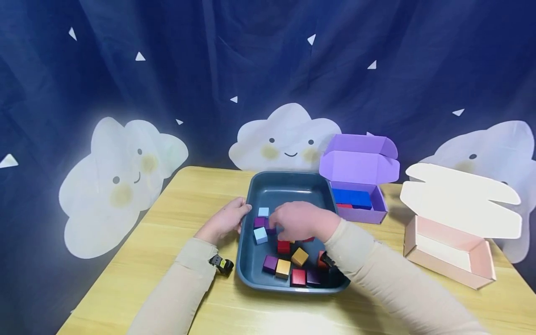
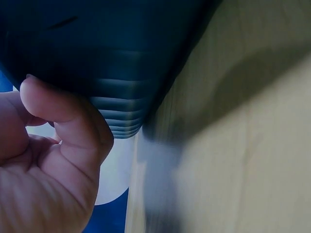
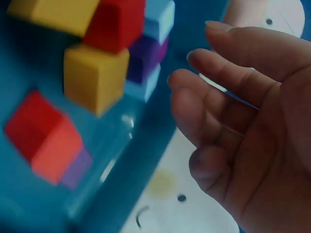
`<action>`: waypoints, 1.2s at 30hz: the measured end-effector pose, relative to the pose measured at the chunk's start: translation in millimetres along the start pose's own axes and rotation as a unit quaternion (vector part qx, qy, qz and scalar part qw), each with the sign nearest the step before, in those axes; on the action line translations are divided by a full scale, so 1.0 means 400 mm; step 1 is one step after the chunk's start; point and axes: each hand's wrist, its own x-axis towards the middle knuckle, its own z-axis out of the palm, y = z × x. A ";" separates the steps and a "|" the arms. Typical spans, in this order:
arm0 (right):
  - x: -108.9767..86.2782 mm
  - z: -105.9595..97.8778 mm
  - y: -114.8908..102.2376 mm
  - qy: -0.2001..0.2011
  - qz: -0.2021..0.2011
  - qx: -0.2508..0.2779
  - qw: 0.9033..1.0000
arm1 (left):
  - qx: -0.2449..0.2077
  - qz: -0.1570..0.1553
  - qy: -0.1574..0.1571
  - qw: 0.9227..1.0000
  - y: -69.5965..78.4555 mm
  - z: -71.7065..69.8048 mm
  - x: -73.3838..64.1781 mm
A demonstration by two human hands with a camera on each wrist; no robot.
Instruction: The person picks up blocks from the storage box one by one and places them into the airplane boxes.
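A dark blue-grey tray (image 1: 284,187) stands on the table, with several light blue, purple, yellow and red cubes in it. My left hand (image 1: 226,219) grips the tray's left rim; in the left wrist view its curled fingers (image 2: 73,116) lie against the tray's outer wall. Over the middle of the tray is my right hand (image 1: 299,219), fingers loosely bent and pointing down near a light blue cube (image 1: 260,235) and a purple cube (image 1: 259,223). The right wrist view shows nothing between its fingers (image 3: 192,107). The hand hides some cubes; a yellow cube (image 1: 299,257) lies nearer the front.
Behind the tray on the right, an open purple box (image 1: 364,215) holds blue blocks (image 1: 353,197) and a red piece (image 1: 345,205). Farther right stands a pale pink box (image 1: 445,265) with its lid up. A dark blue cloud-patterned curtain (image 1: 268,56) hangs behind the table (image 1: 167,246).
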 end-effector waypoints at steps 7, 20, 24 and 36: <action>0.031 0.060 -0.015 -0.047 0.037 0.002 0.998 | -0.003 -0.007 -0.002 1.000 0.002 0.003 -0.003; 0.033 0.073 -0.025 -0.054 0.095 0.014 0.994 | -0.006 -0.006 -0.007 1.000 0.005 0.000 0.001; 0.032 0.077 -0.028 -0.053 0.069 0.015 0.996 | -0.003 -0.002 -0.005 1.000 0.000 0.001 0.000; 0.010 0.044 0.016 -0.035 0.017 0.109 0.993 | -0.005 0.004 -0.003 1.000 0.004 0.005 0.000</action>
